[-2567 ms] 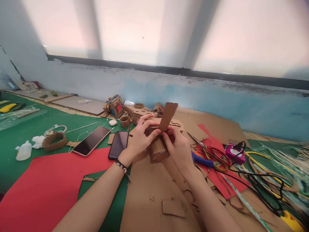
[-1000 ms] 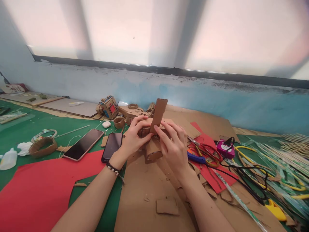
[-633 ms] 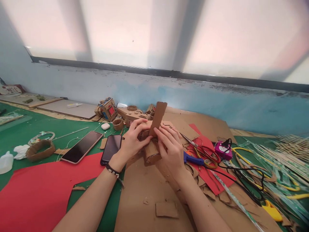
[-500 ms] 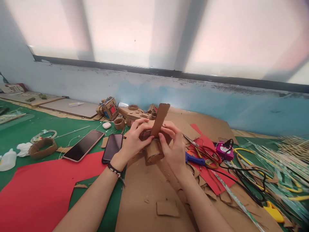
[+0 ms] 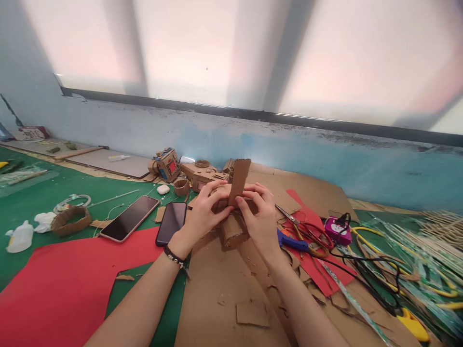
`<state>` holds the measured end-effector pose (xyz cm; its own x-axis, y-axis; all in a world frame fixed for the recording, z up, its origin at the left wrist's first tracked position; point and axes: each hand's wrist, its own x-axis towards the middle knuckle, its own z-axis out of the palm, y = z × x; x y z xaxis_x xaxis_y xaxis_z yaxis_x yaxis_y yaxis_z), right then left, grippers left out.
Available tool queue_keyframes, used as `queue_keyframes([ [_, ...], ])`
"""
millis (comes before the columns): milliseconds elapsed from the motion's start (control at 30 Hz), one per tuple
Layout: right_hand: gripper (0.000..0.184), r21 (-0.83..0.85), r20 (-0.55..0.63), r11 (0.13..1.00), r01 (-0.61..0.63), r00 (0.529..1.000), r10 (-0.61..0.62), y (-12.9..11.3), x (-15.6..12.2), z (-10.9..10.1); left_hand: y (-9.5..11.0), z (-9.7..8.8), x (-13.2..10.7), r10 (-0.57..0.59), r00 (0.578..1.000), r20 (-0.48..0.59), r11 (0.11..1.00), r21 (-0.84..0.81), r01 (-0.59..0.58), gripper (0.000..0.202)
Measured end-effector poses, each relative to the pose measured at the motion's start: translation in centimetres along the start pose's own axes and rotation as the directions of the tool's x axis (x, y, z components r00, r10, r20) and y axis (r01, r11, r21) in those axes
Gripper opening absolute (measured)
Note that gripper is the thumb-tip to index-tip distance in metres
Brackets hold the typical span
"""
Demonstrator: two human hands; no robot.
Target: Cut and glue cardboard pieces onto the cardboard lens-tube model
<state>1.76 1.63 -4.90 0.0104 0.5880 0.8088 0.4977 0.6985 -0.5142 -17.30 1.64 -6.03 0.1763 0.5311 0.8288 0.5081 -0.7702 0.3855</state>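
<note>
Head view: a cardboard strip (image 5: 240, 180) rises nearly upright between the left hand (image 5: 208, 209) and the right hand (image 5: 261, 217), its lower end at a rounded cardboard tube (image 5: 234, 231). Close together, both hands pinch around that lower end. Beneath lies a cardboard sheet (image 5: 211, 289), with a dark smartphone (image 5: 171, 224) beside the left wrist and red-handled scissors (image 5: 297, 222) beyond the right.

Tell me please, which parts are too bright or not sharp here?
Head view: the window is washed out, with soft grey bands; head view: the sticks at far right look soft, stretched; head view: the cardboard strip is fairly clear.
</note>
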Motion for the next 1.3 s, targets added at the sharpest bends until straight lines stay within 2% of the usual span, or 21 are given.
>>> queue_keyframes([
  [267,0.021,0.048,0.050,0.997,-0.062,0.997,0.060,-0.9,0.5,-0.2,0.0,0.0,0.0,0.005,1.000,0.002,1.000,-0.001,-0.005,0.018],
  [467,0.025,0.065,0.048,0.991,-0.117,0.992,0.114,-0.6,0.6,-0.1,-0.3,0.1,-0.1,0.020,1.000,-0.001,1.000,0.016,-0.020,0.023],
  [933,0.028,0.106,0.049,0.985,-0.139,0.990,0.135,-0.5,1.0,0.4,-0.6,0.3,-0.3,0.063,0.998,-0.018,0.996,0.060,-0.062,0.026],
  [1100,0.027,0.144,0.095,0.978,-0.153,0.986,0.140,-0.8,1.1,-0.3,-0.4,0.3,-0.3,0.070,0.997,-0.029,0.995,0.072,-0.068,0.027],
  [1300,0.016,0.219,0.148,0.962,-0.164,0.980,0.133,-2.7,1.9,-1.8,-0.2,0.2,-0.3,0.127,0.990,-0.064,0.987,0.108,-0.119,0.023],
])
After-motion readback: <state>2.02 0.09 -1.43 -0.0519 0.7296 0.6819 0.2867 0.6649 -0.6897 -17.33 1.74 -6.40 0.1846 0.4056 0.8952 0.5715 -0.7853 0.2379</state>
